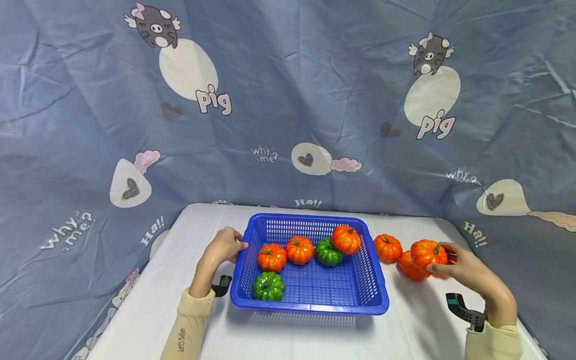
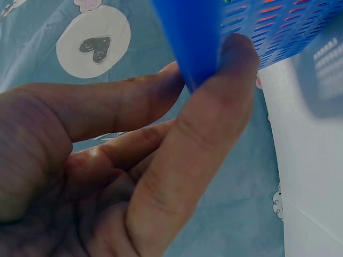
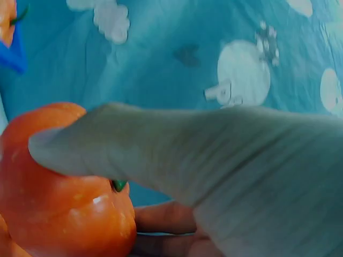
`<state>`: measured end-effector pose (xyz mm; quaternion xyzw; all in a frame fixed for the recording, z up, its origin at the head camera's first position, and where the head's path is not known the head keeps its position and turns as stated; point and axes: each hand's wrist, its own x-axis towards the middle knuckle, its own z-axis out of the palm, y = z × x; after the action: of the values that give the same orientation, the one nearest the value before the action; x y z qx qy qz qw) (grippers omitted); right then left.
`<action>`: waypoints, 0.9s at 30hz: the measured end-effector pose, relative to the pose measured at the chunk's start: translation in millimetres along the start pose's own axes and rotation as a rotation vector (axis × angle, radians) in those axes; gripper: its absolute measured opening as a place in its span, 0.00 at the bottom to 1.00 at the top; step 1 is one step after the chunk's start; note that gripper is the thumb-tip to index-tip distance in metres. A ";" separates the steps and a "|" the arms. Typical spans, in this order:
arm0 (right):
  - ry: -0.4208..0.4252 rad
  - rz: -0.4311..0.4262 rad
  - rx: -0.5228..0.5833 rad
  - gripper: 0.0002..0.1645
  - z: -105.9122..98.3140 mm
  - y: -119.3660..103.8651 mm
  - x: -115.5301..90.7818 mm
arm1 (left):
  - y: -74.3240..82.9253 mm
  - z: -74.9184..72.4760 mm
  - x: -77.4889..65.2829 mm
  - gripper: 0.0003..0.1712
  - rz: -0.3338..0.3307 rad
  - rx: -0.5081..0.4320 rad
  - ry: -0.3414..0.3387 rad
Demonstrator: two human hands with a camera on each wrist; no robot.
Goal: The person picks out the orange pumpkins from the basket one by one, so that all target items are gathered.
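Note:
A blue plastic basket (image 1: 310, 308) stands on the white table. My left hand (image 1: 223, 246) pinches its left rim (image 2: 195, 43) between thumb and fingers, seen close up in the left wrist view. Inside lie three orange toy pumpkins (image 1: 272, 257) and two green ones (image 1: 268, 286); one orange pumpkin (image 1: 346, 239) leans high by the right wall. To the basket's right, my right hand (image 1: 468, 267) grips an orange pumpkin (image 1: 428, 254) with a green stem, thumb across its side in the right wrist view. Its far side is hidden.
More orange pumpkins lie right of the basket: one (image 1: 388, 248) close to its wall, another (image 1: 410, 267) partly under the held one in the head view. A blue cloth (image 1: 288, 110) with pig prints hangs behind and beside the white table (image 1: 252, 340).

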<state>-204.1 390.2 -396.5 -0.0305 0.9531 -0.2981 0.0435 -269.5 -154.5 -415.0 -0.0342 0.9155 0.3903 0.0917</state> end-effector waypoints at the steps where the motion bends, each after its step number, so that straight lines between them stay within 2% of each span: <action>1: 0.000 0.013 0.000 0.49 -1.1 4.9 -0.1 | 0.0 0.1 0.2 0.19 0.000 0.003 0.000; 11: -0.037 0.119 -0.003 0.42 -9.9 47.2 -0.7 | -2.0 1.2 0.5 0.19 -0.003 0.004 0.002; 16: -0.104 0.207 0.045 0.44 -9.3 58.0 -0.7 | -1.8 1.0 0.1 0.19 -0.001 0.009 0.004; 20: -0.132 0.278 0.041 0.43 -6.3 64.7 -0.1 | -1.5 1.0 0.1 0.20 -0.002 0.007 0.002; 27: -0.112 0.294 0.050 0.37 -1.4 73.3 2.8 | -0.7 1.1 0.4 0.20 -0.002 0.010 0.003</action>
<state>-209.4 450.9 -437.4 0.0937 0.9356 -0.3100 0.1405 -269.7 -154.2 -416.3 -0.0351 0.9174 0.3858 0.0909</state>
